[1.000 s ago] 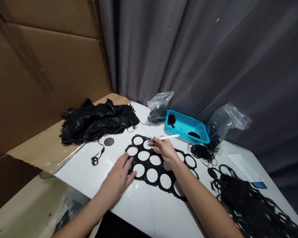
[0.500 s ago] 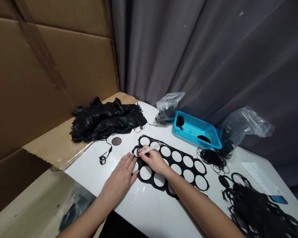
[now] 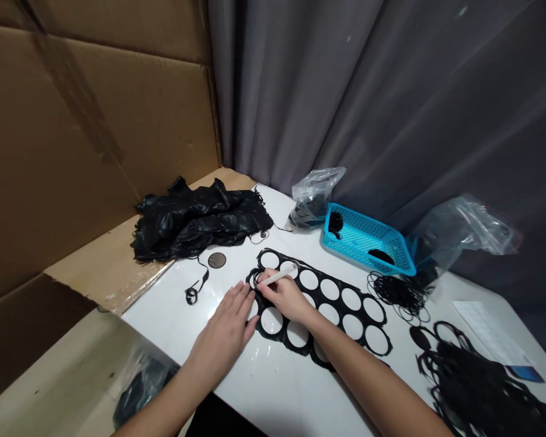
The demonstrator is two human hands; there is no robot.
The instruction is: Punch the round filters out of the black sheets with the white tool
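A black rubbery sheet (image 3: 319, 297) with rows of large round holes lies flat on the white table (image 3: 164, 318). My left hand (image 3: 227, 321) rests flat, fingers stretched out, with its fingertips on the sheet's left end. Pinched in my right hand (image 3: 287, 298) is a slim white pen-shaped tool (image 3: 281, 274). Its lower tip meets the sheet at a hole near the left end, where my fingers partly hide it. A thin black ring edge shows around that hole. My right forearm covers part of the lower row of holes.
Folded black sheets (image 3: 200, 218) are heaped at the back left, near a dark mesh disc (image 3: 217, 260) and a curled black scrap (image 3: 192, 295). A blue basket (image 3: 368, 262), plastic bags (image 3: 316, 185), thin black rings (image 3: 398, 295) and a black scrap pile (image 3: 477, 388) lie right.
The whole view has shifted slightly, so things appear a little further right. Both hands keep nearly the same place on the sheet, and the tool stays in my right hand.
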